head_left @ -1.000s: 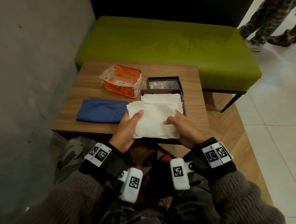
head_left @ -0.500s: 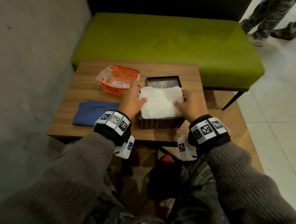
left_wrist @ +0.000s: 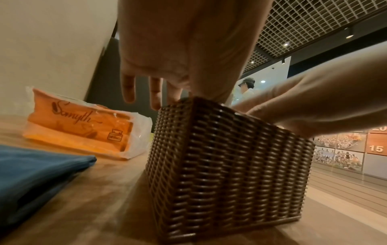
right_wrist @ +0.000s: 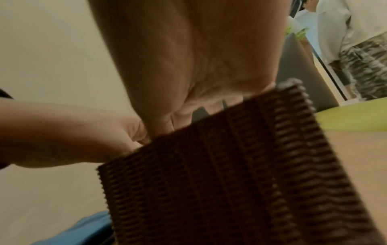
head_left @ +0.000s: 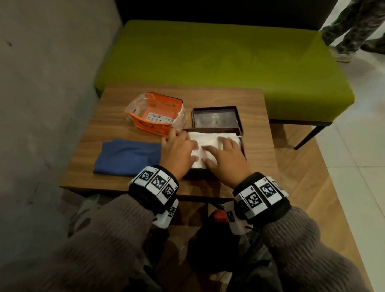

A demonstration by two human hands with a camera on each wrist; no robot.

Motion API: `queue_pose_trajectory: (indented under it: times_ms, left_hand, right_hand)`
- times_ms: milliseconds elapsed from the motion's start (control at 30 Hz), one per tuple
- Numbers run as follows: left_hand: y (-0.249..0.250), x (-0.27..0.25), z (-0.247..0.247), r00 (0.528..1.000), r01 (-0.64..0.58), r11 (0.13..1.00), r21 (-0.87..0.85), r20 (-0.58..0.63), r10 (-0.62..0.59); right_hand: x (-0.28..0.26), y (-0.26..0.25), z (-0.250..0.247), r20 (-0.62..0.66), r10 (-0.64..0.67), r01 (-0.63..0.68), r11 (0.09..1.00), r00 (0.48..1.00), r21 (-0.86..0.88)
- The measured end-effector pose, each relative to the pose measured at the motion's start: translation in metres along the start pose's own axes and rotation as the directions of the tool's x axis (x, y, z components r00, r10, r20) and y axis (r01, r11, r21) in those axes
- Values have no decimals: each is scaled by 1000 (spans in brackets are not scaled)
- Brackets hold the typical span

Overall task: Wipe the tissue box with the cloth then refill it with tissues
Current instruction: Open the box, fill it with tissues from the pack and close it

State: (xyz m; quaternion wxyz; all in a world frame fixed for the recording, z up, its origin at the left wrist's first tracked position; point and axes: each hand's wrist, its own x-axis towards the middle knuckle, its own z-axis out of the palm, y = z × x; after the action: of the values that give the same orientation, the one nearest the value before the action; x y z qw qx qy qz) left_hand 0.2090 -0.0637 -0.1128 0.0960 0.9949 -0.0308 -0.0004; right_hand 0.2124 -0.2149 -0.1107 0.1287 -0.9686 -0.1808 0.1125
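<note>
A brown woven tissue box [head_left: 243,146] [left_wrist: 226,165] [right_wrist: 230,182] stands on the wooden table [head_left: 260,149], holding a stack of white tissues [head_left: 209,138]. My left hand [head_left: 178,148] lies over the box's left edge, thumb on the tissues and fingers [left_wrist: 155,92] straight, hanging past the rim. My right hand [head_left: 225,154] presses flat on the tissues, fingers spread. The folded blue cloth [head_left: 128,157] [left_wrist: 31,169] lies on the table to the left of the box, with neither hand on it. Both hands cover much of the tissue stack.
The box's dark lid [head_left: 215,119] lies open side up just behind the box. An opened orange tissue pack [head_left: 156,117] [left_wrist: 79,126] sits at the back left. A green bench [head_left: 224,65] stands behind the table, a grey wall on the left, a person's legs [head_left: 358,27] at upper right.
Both hands carried the white tissue stack from the table's front edge onto the box, then moved on top of it and now press it down inside.
</note>
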Motion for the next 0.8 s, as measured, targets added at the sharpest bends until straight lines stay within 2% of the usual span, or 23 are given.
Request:
queue_pose_trajectory:
  times_ms: [67, 133, 200, 267, 300, 333, 400, 467, 500, 600, 667, 733, 800]
  left_hand:
    - [0, 4, 1, 996, 2, 1000, 30, 88, -5]
    - [-3, 11, -3, 991, 3, 1000, -14, 136, -1]
    - [-11, 22, -8, 999, 31, 972, -231, 50, -20]
    - [-26, 38, -11, 990, 52, 847, -530, -86, -114]
    - [-35, 47, -11, 983, 62, 778, -625, -97, -156]
    - [-43, 54, -10, 984, 87, 749, -657, -58, -166]
    - [-54, 67, -4, 991, 121, 789, -602, 116, -64]
    - [-55, 76, 3, 959, 68, 872, -484, 273, 76]
    - [-52, 79, 7, 942, 14, 906, -422, 309, 129]
    - [-40, 90, 19, 906, -133, 947, -293, 352, 237]
    - [-34, 92, 25, 879, -126, 932, -340, 397, 263]
    - [-33, 91, 32, 888, -100, 910, -402, 376, 264]
    - [-36, 92, 37, 920, -132, 921, -366, 301, 251]
  right_hand:
    - [3, 2, 5, 104, 25, -23, 999, 994, -25]
    - [4, 2, 3, 147, 24, -18, 999, 989, -41]
    - [5, 5, -1, 154, 19, -16, 1000, 988, -23]
    - [2, 11, -4, 156, 32, -33, 999, 987, 5]
    - [0, 15, -5, 153, 36, -38, 999, 988, 12]
    - [-2, 20, -5, 151, 35, -38, 999, 988, 16]
    - [-6, 30, -7, 141, 16, -19, 1000, 990, 17]
    - [-9, 39, -8, 130, -5, 4, 1000, 991, 8]
    - [-11, 41, -9, 128, -11, 10, 1000, 992, 2]
    - [-13, 44, -7, 112, -21, 21, 1000, 993, 0]
    - [-13, 44, -6, 96, -24, 24, 1000, 995, 2]
    - [-13, 44, -4, 105, -15, 15, 1000, 994, -6]
    - [-13, 45, -4, 119, -9, 11, 1000, 993, -16]
